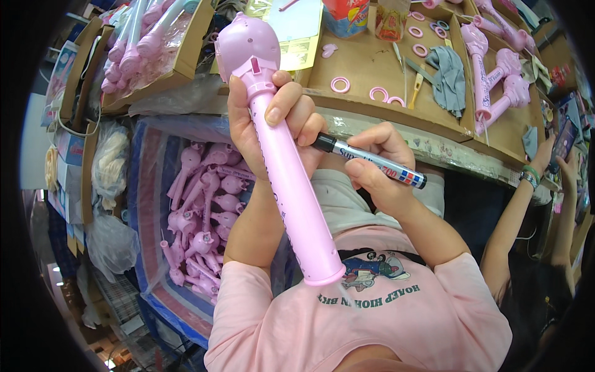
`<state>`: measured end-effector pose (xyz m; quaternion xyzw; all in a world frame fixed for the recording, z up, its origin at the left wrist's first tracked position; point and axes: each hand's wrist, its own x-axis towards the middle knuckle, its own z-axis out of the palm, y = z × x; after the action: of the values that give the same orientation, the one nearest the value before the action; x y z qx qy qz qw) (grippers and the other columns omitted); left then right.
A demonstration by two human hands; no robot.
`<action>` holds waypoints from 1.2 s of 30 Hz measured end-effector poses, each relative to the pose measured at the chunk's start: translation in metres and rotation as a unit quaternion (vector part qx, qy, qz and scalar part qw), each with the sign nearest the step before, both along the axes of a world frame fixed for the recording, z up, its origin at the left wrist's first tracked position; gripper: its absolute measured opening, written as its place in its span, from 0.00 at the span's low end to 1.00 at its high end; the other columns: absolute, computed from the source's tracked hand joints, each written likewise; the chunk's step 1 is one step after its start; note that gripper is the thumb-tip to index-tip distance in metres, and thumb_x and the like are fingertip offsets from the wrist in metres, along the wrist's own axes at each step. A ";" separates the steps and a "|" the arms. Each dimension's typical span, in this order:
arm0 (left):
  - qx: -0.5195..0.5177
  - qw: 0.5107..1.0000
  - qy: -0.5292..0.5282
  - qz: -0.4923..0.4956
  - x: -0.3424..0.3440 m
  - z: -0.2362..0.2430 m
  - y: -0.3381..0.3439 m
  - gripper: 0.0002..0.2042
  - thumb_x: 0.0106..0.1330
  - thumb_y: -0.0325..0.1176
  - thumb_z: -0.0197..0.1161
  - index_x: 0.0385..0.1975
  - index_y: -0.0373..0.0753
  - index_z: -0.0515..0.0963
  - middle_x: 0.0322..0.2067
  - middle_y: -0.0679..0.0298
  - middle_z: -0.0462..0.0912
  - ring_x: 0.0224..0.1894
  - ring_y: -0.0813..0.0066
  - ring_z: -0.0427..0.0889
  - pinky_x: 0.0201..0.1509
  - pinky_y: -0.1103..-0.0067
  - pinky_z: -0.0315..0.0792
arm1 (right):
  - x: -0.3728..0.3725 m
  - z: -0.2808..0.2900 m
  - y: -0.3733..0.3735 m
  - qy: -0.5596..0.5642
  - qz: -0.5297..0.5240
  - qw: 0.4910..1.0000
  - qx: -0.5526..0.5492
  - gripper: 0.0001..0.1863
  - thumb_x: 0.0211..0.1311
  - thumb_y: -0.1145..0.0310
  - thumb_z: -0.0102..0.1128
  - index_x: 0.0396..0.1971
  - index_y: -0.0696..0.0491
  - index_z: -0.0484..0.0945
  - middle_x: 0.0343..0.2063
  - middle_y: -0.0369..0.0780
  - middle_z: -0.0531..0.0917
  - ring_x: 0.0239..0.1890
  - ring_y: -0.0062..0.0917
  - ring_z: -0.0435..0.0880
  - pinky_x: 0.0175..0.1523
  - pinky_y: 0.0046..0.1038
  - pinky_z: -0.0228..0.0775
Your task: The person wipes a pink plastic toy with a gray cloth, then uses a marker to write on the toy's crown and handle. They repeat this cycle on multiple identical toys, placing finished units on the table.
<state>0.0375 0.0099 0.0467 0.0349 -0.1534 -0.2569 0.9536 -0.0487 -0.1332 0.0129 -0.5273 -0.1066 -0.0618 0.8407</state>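
Observation:
A long pink toy wand (297,198) with a rounded, animal-like head slants across the middle of the head view. Just below that head, my left hand (292,115) is wrapped round the tube, thumb on one side and fingers on the other. My right hand (385,144) grips a silver marker pen (396,173) between thumb and fingers. The marker's black cap (323,142) is on and points at my left fingertips; whether they touch it I cannot tell. Small dark marks run along the wand's tube, and a faint thin strand trails from its lower end.
A blue striped bag (149,204) full of pink toy wands (201,211) stands at the left. On the bench, a cardboard tray (365,105) holds pink rings (339,85), a grey cloth (445,80) and more wands. Another person's hand (544,152) with a phone (563,146) is at the right.

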 end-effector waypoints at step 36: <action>0.307 0.926 -0.055 0.214 -0.004 -0.005 0.011 0.33 0.68 0.63 0.36 0.49 0.33 0.67 0.33 0.65 0.72 0.29 0.79 0.70 0.32 0.78 0.68 | -0.008 -0.030 0.031 0.130 0.185 0.963 -0.146 0.19 0.52 0.64 0.69 0.37 0.58 0.71 0.27 0.35 0.77 0.28 0.18 0.75 0.34 0.22 0.69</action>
<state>0.0339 0.0210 0.0419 0.3720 -0.1078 -0.0785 0.9186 -0.0567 -0.1025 -0.0166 -0.6193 -0.1003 0.1798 0.7577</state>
